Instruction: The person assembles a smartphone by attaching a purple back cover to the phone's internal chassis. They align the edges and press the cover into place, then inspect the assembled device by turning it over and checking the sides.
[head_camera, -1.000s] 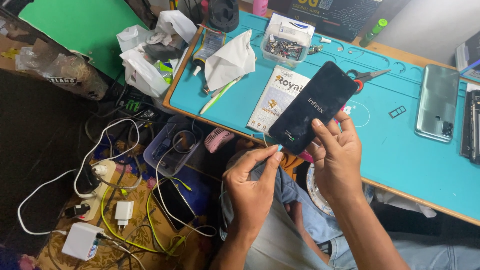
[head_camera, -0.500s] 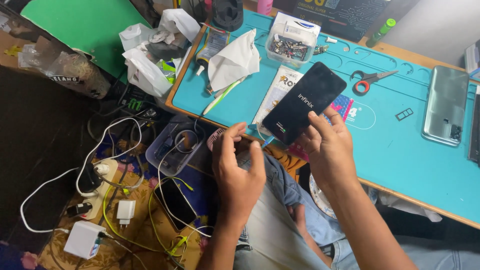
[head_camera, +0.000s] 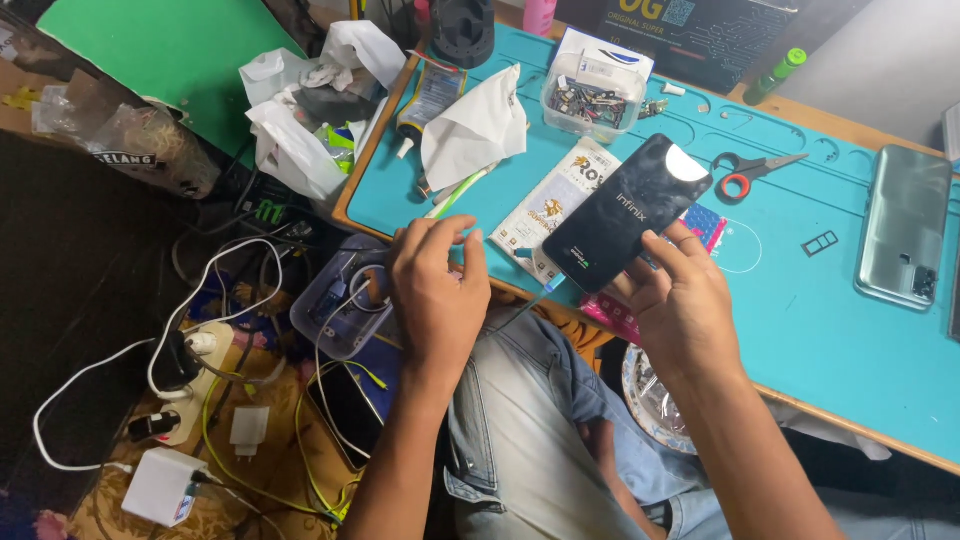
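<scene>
Our right hand (head_camera: 680, 300) grips the black smartphone (head_camera: 625, 215) by its lower end, above the teal desk mat (head_camera: 800, 300); glossy, slippery, breakable, best held by its edges. Our left hand (head_camera: 435, 285) curls empty beside it.

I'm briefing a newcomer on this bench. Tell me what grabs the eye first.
The black phone stands out first, held in the right hand over the near edge of the teal work mat. The left hand hovers at the mat's left corner. Tangled white and yellow cables crowd the floor at left.

Black phone (head_camera: 628, 212) in right hand (head_camera: 682, 300)
</scene>
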